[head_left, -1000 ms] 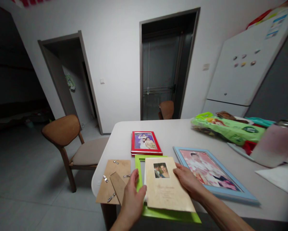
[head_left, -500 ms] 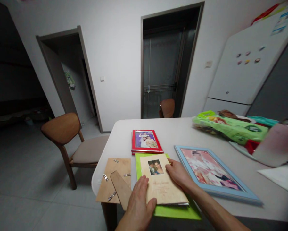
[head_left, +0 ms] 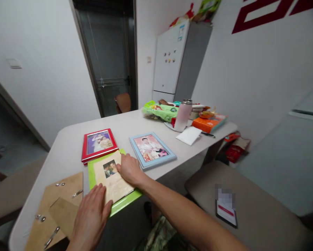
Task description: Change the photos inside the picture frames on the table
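Note:
A cream paper sheet printed with a small photo of two people [head_left: 109, 184] lies inside a lime-green picture frame [head_left: 125, 205] at the table's front edge. My left hand [head_left: 91, 211] rests along the sheet's lower-left side, its fingers stretched out and thumb apart. At the opposite side, my right hand [head_left: 130, 169] has its fingers bent around the sheet's upper-right edge. Left of the frame is a brown backing board [head_left: 75, 177] with metal clips and a stand flap, partly covered by my left hand. A red picture frame [head_left: 86, 148] and a light-blue picture frame [head_left: 168, 158] lie beyond.
The white table [head_left: 70, 136] bears a green packet [head_left: 161, 111], a pink bottle [head_left: 184, 116], a white paper [head_left: 189, 135] and an orange box [head_left: 207, 122]. A phone [head_left: 226, 207] lies on a seat [head_left: 252, 195] to the right. Another chair [head_left: 15, 184] stands left.
My view has swung right, bringing the bottle, orange box and phone into sight. Both hands stay at the sheet, which still lies in the green frame.

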`<state>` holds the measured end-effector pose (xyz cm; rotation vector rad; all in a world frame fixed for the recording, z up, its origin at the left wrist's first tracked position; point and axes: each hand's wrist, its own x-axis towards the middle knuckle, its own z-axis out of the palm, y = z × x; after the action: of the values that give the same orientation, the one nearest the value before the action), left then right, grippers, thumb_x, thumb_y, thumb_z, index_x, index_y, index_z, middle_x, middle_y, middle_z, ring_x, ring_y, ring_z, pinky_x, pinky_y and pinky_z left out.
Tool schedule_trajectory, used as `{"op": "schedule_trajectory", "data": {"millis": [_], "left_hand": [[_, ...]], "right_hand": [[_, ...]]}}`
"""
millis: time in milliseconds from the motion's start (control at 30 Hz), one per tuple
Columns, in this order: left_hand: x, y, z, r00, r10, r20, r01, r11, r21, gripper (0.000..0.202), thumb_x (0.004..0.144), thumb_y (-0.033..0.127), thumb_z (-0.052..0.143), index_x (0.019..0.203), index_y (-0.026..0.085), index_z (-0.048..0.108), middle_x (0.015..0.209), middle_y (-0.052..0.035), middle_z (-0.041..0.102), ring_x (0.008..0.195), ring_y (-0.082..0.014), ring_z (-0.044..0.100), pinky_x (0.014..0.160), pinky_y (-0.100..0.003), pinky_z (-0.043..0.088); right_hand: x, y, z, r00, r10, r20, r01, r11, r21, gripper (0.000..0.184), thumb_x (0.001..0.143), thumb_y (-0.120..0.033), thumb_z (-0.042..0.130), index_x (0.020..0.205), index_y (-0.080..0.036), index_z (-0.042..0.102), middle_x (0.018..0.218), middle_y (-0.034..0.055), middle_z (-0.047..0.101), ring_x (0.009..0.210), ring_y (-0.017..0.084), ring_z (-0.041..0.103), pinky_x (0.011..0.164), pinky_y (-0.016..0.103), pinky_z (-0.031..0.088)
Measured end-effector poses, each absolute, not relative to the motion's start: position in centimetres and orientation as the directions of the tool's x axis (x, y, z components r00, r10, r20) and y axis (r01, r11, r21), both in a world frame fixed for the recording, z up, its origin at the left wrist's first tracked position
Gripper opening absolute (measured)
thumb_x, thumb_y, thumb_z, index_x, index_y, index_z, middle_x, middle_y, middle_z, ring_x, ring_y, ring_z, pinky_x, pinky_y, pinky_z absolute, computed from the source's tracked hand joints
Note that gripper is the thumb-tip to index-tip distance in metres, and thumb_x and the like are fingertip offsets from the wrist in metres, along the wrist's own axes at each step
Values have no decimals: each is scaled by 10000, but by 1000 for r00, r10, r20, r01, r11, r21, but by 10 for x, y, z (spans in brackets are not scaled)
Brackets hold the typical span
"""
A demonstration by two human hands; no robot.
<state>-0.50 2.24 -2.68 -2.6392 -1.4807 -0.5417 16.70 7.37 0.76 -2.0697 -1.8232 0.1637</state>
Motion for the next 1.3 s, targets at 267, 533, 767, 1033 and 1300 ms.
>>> {"op": "schedule_trajectory", "data": {"millis": [267,533,767,1033,1300], "left_hand": [[-5,24,-20,499,811,305,834,-545,85,368,769,384,376,1003,140,521,1058,-94,567,1062,-250,445,862,-406,387],[-61,23,-46,461,773,437,791,-580,192,513,731,475,411,1150,180,387,1219,-98,437,1111,-249,409,899,-412,371],[-163,9,-65,305,868,392,911,-386,144,582,619,489,534,1113,194,448,1196,-115,464,1089,-287,428,869,-431,394],[-152,-7,-44,151,887,437,939,-267,218,379,675,365,551,1017,201,543,1108,-82,549,1002,-226,517,827,-346,447],[-80,-16,-5,273,823,499,875,-427,227,448,645,341,632,1051,181,531,1139,-116,520,1048,-242,478,854,-367,437]], "right_hand": [[163,72,2,103,954,280,953,-15,-302,419,720,-369,476,1081,-164,424,973,104,504,896,231,451,692,354,382],[158,65,8,-32,949,313,960,116,-254,285,758,-352,420,918,-153,545,1017,111,487,960,234,385,773,395,317],[77,26,16,-494,824,279,780,561,-277,459,705,-534,383,895,-156,562,814,90,559,819,226,454,740,401,341],[38,17,4,-458,855,244,664,511,-546,451,530,-284,601,964,-182,539,954,81,479,893,226,429,739,329,365],[121,9,35,-445,843,302,563,525,-638,445,559,-131,486,993,-209,547,975,60,492,929,185,440,832,308,347]]}}
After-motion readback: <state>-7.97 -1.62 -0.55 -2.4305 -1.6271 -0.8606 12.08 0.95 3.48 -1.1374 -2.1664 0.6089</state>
